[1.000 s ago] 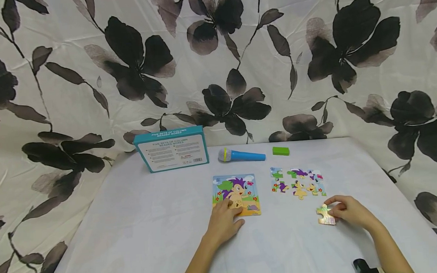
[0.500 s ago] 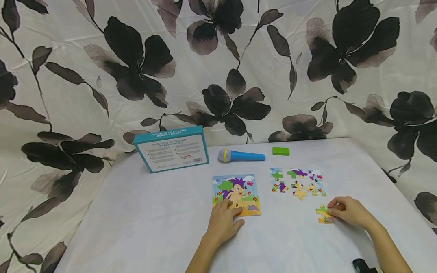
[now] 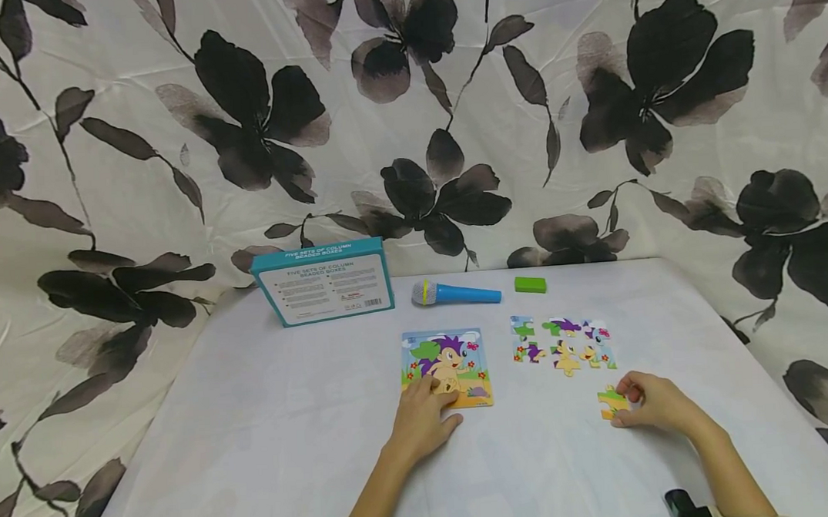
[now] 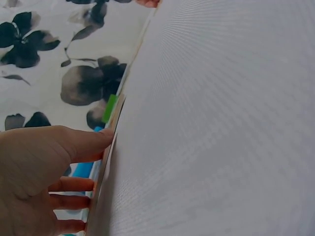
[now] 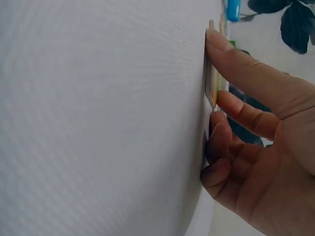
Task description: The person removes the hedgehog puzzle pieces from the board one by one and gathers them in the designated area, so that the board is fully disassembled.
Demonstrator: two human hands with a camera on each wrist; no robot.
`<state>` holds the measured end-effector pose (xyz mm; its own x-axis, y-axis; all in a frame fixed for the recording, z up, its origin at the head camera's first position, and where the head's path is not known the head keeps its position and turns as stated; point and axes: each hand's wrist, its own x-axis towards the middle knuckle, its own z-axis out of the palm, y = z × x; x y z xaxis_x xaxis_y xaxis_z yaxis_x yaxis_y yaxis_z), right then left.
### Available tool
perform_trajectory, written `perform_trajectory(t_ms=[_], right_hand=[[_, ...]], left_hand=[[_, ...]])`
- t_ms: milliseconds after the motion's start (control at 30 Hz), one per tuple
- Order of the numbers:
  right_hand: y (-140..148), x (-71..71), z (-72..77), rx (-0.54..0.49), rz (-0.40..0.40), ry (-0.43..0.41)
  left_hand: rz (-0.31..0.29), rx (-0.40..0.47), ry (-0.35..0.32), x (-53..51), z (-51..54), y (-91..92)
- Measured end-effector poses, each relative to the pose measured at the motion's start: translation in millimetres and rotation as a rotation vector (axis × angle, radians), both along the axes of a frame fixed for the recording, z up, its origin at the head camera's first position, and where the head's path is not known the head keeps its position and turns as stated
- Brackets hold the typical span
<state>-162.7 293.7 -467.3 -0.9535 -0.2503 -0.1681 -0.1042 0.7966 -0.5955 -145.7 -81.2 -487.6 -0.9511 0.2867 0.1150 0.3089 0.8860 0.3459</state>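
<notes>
In the head view, a square picture board (image 3: 432, 350) with a purple-haired hedgehog lies mid-table. My left hand (image 3: 421, 424) rests on its lower-left part, fingers relaxed; the left wrist view shows the thumb (image 4: 91, 142) by the board's near edge. To the right, my right hand (image 3: 659, 403) holds a yellow-green jigsaw piece (image 3: 609, 404) between thumb and forefinger, low at the tabletop. The right wrist view has this piece edge-on beside the thumb (image 5: 241, 61), other fingers curled below. Several joined and loose jigsaw pieces (image 3: 567, 352) lie beyond that hand.
At the back stand a teal-edged box (image 3: 325, 289), a blue toy microphone (image 3: 467, 294) and a green block (image 3: 530, 285). A floral cloth (image 3: 552, 75) hangs behind the white table (image 3: 269, 434). A black object (image 3: 687, 506) sits by the right forearm.
The jigsaw piece, shiny and tilted a second ago, now lies flatter with its printed side showing. My right thumb has come to its lower edge. My left hand has stayed on the board.
</notes>
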Motion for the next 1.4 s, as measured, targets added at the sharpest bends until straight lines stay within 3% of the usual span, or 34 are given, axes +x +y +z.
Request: perform_trajectory(t_ms=[633,833,1100,1400], right_hand=[[0.0,-1.8,2.9,0.017,-0.022,-0.009],[-8.7,-8.4,8.5,0.023,-0.034,-0.028],[-50.9,-34.6,21.0,-0.1,0.068,0.052],[-131.9,-59.5,15.2,-0.21,0.269,0.102]], left_hand=[[-0.006,0.018,0.001,0.4,-2.5,-2.0],[-0.006,0.035,-0.01,1.8,-1.3,-3.8],[0.0,0.021,-0.007,2.8,-1.0,-7.8],[0.006,0.019,-0.037,2.2,-1.5,-7.8]])
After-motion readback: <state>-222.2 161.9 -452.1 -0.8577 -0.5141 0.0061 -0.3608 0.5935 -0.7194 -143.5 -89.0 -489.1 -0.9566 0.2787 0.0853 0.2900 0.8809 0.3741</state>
